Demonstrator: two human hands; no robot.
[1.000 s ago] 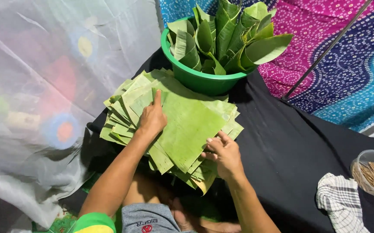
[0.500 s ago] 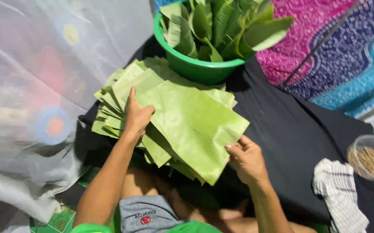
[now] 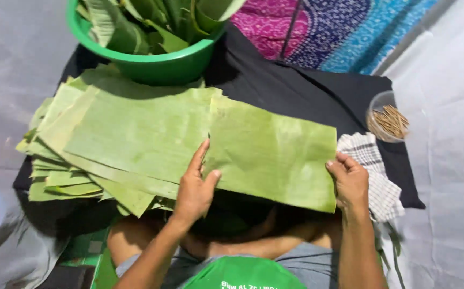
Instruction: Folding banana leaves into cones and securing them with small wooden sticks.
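A rectangular green leaf sheet [image 3: 274, 150] is held flat above the black cloth [image 3: 307, 93], to the right of the stack. My left hand [image 3: 195, 187] grips its near left edge, thumb on top. My right hand [image 3: 351, 182] grips its near right corner. A thick stack of cut green leaf sheets [image 3: 114, 139] lies to the left, fanned out at its left edge. My bent legs show under the held sheet.
A green plastic basin [image 3: 151, 64] full of rolled leaves stands behind the stack. A checked cloth [image 3: 374, 160] lies at the right, and a clear cup of thin wooden sticks [image 3: 387, 118] beyond it. Patterned pink and blue fabric [image 3: 317, 32] lies at the back.
One leaf sheet has come off the stack and moved right. My left hand left the stack top and now grips the sheet's left edge. The view has tilted down and closer.
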